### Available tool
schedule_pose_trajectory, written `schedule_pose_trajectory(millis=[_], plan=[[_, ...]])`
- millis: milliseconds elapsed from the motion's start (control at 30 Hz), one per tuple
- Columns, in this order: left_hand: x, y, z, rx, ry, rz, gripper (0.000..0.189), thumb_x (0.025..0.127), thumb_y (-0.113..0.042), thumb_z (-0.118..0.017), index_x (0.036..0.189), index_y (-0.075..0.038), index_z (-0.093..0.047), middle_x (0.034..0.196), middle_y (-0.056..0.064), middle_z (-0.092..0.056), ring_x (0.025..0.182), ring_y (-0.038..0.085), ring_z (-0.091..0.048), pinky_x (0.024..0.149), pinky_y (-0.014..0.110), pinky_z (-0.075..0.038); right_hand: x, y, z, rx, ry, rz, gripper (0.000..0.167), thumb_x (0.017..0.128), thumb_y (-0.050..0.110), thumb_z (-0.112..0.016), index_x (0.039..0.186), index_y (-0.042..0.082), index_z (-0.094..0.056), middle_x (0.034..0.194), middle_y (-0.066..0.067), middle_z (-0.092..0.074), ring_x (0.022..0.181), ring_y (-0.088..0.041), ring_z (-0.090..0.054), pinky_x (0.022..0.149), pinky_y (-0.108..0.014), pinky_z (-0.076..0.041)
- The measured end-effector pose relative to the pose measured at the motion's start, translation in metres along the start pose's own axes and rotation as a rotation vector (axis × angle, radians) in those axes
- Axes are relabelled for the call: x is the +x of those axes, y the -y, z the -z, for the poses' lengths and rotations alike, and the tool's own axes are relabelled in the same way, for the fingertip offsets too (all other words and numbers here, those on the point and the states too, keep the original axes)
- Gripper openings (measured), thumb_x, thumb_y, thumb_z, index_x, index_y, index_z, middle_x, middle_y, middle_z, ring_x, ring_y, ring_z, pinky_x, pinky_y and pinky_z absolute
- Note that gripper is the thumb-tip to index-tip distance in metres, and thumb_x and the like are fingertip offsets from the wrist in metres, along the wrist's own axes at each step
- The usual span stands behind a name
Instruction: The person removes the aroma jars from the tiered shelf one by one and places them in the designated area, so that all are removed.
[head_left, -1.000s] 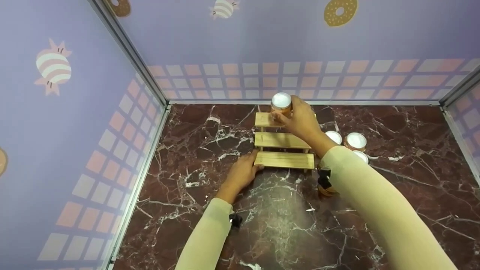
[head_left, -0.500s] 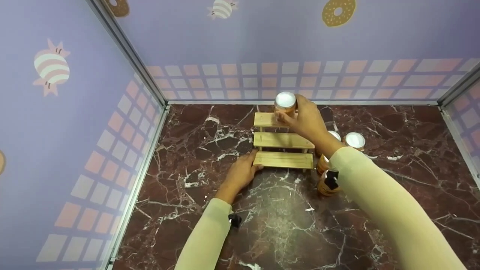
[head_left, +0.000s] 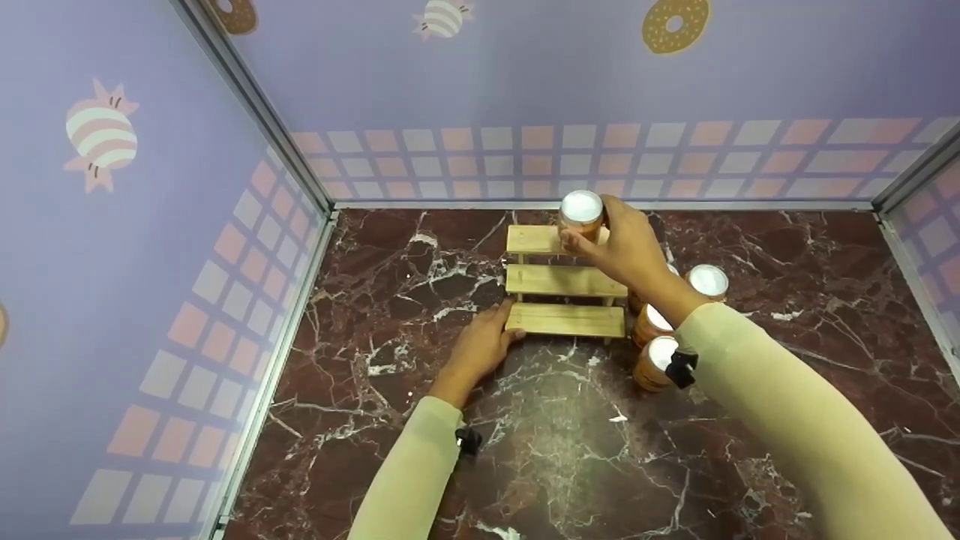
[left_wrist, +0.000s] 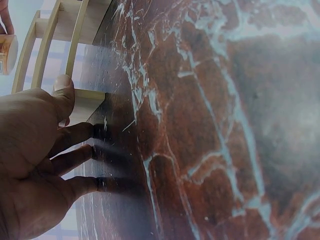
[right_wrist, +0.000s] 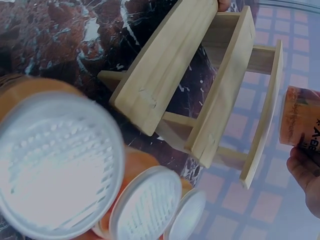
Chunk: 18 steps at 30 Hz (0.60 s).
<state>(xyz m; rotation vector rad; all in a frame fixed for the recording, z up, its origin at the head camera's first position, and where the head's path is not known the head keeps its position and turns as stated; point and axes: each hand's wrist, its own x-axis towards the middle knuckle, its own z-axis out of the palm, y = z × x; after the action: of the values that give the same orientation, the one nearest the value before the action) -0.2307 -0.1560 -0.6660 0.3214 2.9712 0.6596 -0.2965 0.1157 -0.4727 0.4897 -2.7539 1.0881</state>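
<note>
A three-tier wooden step stand (head_left: 566, 281) stands on the dark marbled tabletop. My left hand (head_left: 480, 345) holds the front left corner of its lowest step. In the left wrist view the thumb (left_wrist: 63, 97) lies on the step's end and the other fingertips touch the tabletop. My right hand (head_left: 634, 244) grips an orange jar (head_left: 581, 217) with a white lid, upright over the top step. In the right wrist view a narrow gap shows between this jar (right_wrist: 299, 117) and the step. The jar's far side is hidden.
Several similar white-lidded jars stand right of the stand, including a front jar (head_left: 660, 364), one behind it (head_left: 651, 324) and one farther right (head_left: 707, 281); my right forearm partly covers the group. A purple wall (head_left: 480, 90) borders the back, another wall (head_left: 150, 262) the left.
My right hand has carried the jar rightward along the top step, ending slightly lower in view. More of the jars on the right now shows. My left hand keeps its place.
</note>
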Motion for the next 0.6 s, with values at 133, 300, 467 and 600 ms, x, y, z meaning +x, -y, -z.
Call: schedule_pose_trajectory(millis=[133,300,467,600], plan=[[0.000,-0.001,0.001,0.004,0.010,0.008,0.077,0.109,-0.059,-0.060,0.173,-0.021,-0.040,0.166,0.021,-0.055,0.155,0.040,-0.054,0.129,0.058,-0.045,-0.004,-0.003,0.004,-0.011,-0.008,-0.004,0.073,0.097,0.038,-0.087,0.148,-0.005,-0.058,0.129,-0.026,-0.074,0.117,-0.044,-0.071,0.104,-0.059,-0.058],[-0.001,-0.001,0.001,0.008,0.000,0.008,0.076,0.109,-0.057,-0.060,0.172,-0.020,-0.041,0.165,0.022,-0.057,0.155,0.040,-0.055,0.130,0.058,-0.044,-0.009,-0.007,0.011,-0.011,0.002,-0.029,0.076,0.097,0.040,-0.088,0.150,-0.004,-0.057,0.133,-0.025,-0.073,0.119,-0.043,-0.070,0.105,-0.059,-0.058],[-0.001,0.000,0.000,-0.011,-0.020,-0.002,0.075,0.108,-0.055,-0.063,0.171,-0.020,-0.043,0.163,0.024,-0.058,0.152,0.043,-0.056,0.127,0.060,-0.046,-0.015,-0.012,0.014,-0.016,-0.003,-0.015,0.078,0.097,0.043,-0.087,0.153,-0.003,-0.057,0.135,-0.026,-0.073,0.119,-0.043,-0.071,0.104,-0.059,-0.058],[-0.001,-0.001,0.001,-0.027,-0.029,-0.004,0.075,0.108,-0.054,-0.065,0.170,-0.019,-0.044,0.163,0.025,-0.058,0.150,0.046,-0.058,0.125,0.061,-0.048,-0.020,-0.017,0.016,-0.030,-0.023,0.004,0.075,0.097,0.044,-0.087,0.149,-0.003,-0.060,0.129,-0.025,-0.074,0.110,-0.041,-0.070,0.096,-0.057,-0.059]])
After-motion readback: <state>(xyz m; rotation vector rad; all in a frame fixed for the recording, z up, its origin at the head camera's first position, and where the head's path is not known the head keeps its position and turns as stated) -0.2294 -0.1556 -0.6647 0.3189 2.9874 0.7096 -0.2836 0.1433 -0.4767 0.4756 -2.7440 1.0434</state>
